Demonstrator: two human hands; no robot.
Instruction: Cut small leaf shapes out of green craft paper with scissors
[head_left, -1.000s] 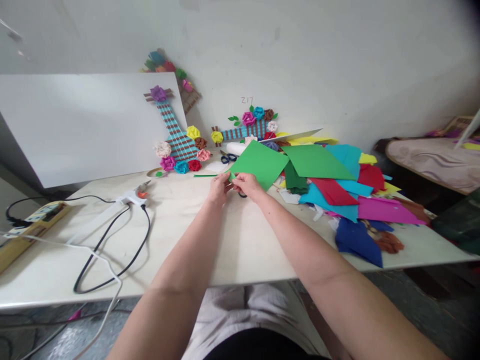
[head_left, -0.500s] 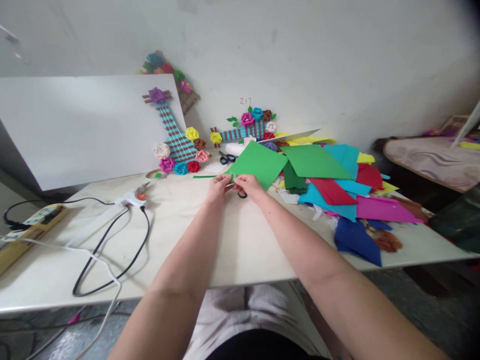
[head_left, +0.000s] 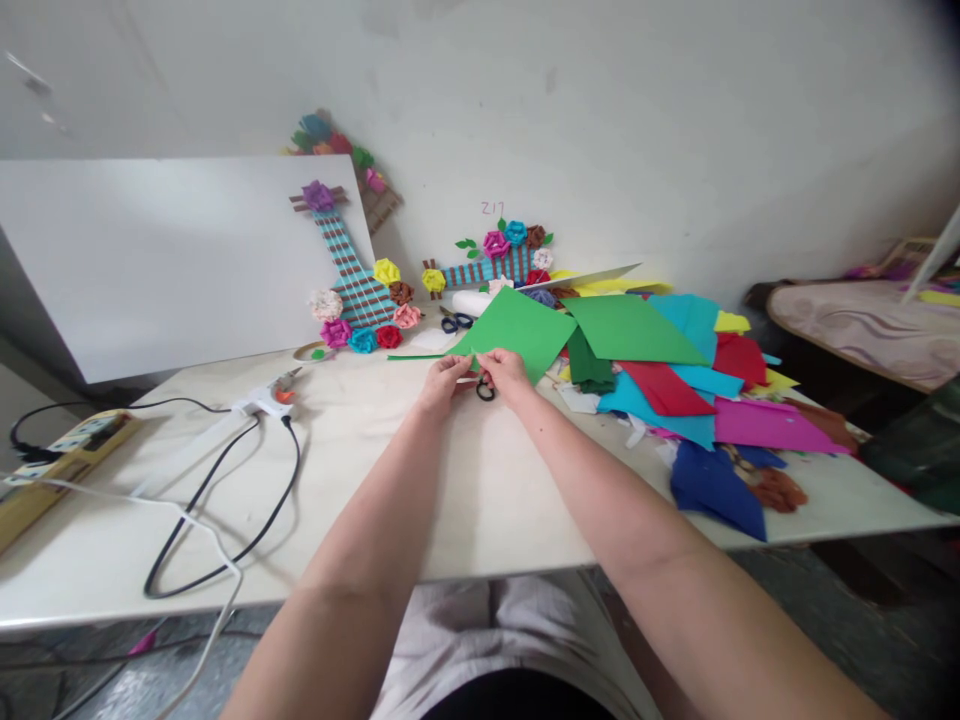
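Observation:
Both my hands meet at the near corner of a bright green paper sheet (head_left: 521,328) lying on the pale table (head_left: 480,500). My left hand (head_left: 444,381) pinches that corner from the left, fingers closed. My right hand (head_left: 505,371) pinches the same edge from the right, fingers pressed together. A black scissors handle (head_left: 485,391) shows just under my right hand. A thin green paper strip (head_left: 411,355) lies to the left of my hands.
A heap of coloured paper sheets (head_left: 675,380) covers the table's right side. A white glue gun (head_left: 262,401) with a black cable (head_left: 217,500) and a power strip (head_left: 52,455) lie at left. Paper-flower crafts (head_left: 352,290), blue scissors (head_left: 455,322) and a white board (head_left: 150,260) stand at the back.
My hands have stayed at the green sheet's corner, shifting slightly right, with small finger movements. The camera tilted a little.

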